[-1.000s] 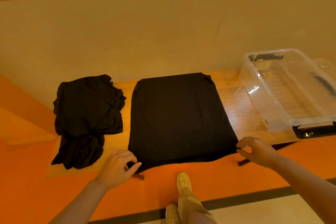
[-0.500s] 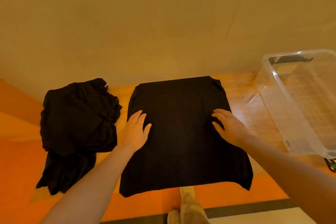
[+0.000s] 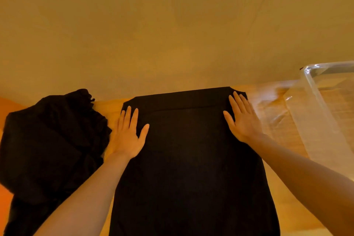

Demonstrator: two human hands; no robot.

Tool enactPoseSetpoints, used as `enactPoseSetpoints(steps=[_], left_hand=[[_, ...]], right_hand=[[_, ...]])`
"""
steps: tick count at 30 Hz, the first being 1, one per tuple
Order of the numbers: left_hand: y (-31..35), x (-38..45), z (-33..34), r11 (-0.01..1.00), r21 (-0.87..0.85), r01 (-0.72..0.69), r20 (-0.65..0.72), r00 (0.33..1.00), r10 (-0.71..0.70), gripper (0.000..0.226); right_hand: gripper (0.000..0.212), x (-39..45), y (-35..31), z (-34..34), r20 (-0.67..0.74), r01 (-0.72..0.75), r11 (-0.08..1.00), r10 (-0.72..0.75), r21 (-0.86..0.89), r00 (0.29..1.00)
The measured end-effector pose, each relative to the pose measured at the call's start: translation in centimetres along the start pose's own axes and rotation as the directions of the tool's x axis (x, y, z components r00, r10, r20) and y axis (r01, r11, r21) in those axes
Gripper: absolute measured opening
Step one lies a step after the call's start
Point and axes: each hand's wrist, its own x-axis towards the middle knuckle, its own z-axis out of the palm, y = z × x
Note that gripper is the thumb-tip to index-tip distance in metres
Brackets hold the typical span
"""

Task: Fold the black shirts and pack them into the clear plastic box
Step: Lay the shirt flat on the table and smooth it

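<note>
A black shirt [image 3: 189, 155] lies spread flat as a long rectangle down the middle of the wooden table [image 3: 275, 120]. My left hand [image 3: 127, 134] lies flat with straight fingers on the shirt's upper left edge. My right hand [image 3: 242, 119] lies flat on its upper right corner. A crumpled heap of black shirts [image 3: 51, 143] sits on the left of the table. The clear plastic box [image 3: 325, 109] stands at the right, partly cut off by the frame's edge.
A plain tan wall [image 3: 172, 25] rises right behind the table. A strip of orange floor [image 3: 3, 203] shows at the far left. Bare wood lies between the shirt and the box.
Both hands left the shirt's near corners and slid flat up its sides to the far end. The view has moved closer and tilted upward.
</note>
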Motion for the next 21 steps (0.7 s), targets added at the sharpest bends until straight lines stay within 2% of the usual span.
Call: enactPoseSetpoints(steps=[2, 5, 10, 16, 18, 21], left_hand=[[-0.7, 0.1, -0.1, 0.999, 0.016, 0.041, 0.000, 0.999, -0.041, 0.077], [-0.7, 0.4, -0.1, 0.999, 0.048, 0.025, 0.000, 1.000, -0.025, 0.085], [0.3, 1.2, -0.7, 0.991, 0.110, 0.072, 0.052, 0.996, -0.078, 0.086], [1.2, 3.5, -1.7, 0.995, 0.036, 0.089, 0.143, 0.985, -0.093, 0.083], [1.4, 3.4, -2.1, 0.996, 0.046, 0.078, 0.124, 0.989, -0.083, 0.077], [1.8, 1.3, -2.0, 0.999, -0.014, -0.036, 0.004, 0.999, 0.036, 0.064]], right_hand=[[0.078, 0.2, 0.9, -0.2, -0.009, -0.026, 0.999, 0.026, -0.027, 1.000], [0.081, 0.7, 1.8, -0.3, -0.007, -0.052, 0.996, 0.051, -0.074, 0.999], [0.082, 1.6, 2.1, -0.5, -0.018, -0.046, 0.994, 0.045, -0.095, 0.999], [0.084, 3.3, 2.5, -1.0, -0.023, -0.048, 0.994, 0.046, -0.097, 0.999], [0.081, 2.9, 2.1, -1.1, -0.051, -0.019, 0.997, 0.016, -0.073, 0.999], [0.070, 0.4, 1.3, -1.0, -0.100, 0.095, 0.994, -0.099, -0.052, 0.990]])
